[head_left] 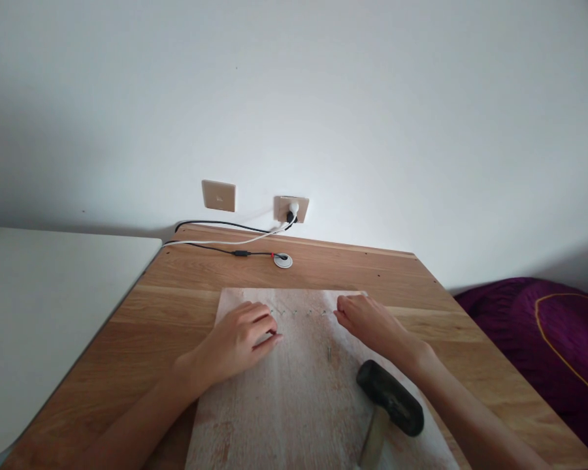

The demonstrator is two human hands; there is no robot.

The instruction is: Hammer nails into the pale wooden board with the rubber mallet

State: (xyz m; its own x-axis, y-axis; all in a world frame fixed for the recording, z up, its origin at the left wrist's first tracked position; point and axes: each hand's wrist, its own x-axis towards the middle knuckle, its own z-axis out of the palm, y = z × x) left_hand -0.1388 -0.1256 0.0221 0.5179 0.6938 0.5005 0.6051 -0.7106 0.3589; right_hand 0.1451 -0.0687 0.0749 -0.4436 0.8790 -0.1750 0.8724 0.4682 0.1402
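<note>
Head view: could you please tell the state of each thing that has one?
Left hand: fingers half-curled, thumb apart
Right hand: curled, grip hidden
Board: lying flat on the table
Mallet: lying on the board, unheld
Thin pieces: in a row
White plug: inserted in the wall socket
Left wall plate: no plug inserted

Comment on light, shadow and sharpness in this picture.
Head view: wall brighter in the middle, dimmer toward both sides; head view: soft shadow on the board beside the right hand; head view: small pieces near the left hand too indistinct to identify.
</note>
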